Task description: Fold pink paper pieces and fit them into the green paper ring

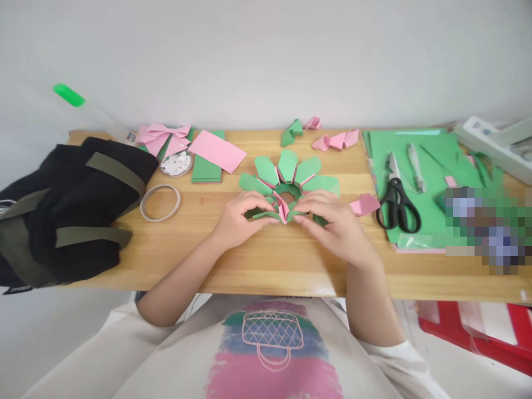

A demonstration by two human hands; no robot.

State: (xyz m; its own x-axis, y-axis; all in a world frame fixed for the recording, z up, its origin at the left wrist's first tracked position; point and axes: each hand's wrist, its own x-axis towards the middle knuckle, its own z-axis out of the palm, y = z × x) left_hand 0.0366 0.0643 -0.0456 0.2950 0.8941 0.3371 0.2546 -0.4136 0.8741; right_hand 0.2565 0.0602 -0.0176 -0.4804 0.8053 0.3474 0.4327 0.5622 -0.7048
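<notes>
A ring-shaped paper flower (287,165) with green petals and pink folds between them lies on the wooden table in front of me. My left hand (245,219) pinches a green petal at the ring's near left side. On the near right, my right hand (328,221) pinches the neighbouring green petal between thumb and fingers. A pink folded piece (281,208) stands up between the two fingertips. Parts of the near petals are hidden under my hands. Just right of my right hand lies a loose pink folded paper piece (366,204).
Black scissors (397,199) and a cutter (415,166) lie on green paper sheets (432,221) at right. A tape roll (160,203), pink paper (218,151) and a black bag (83,210) are at left. Folded pieces (336,141) and a power strip (490,144) sit along the back.
</notes>
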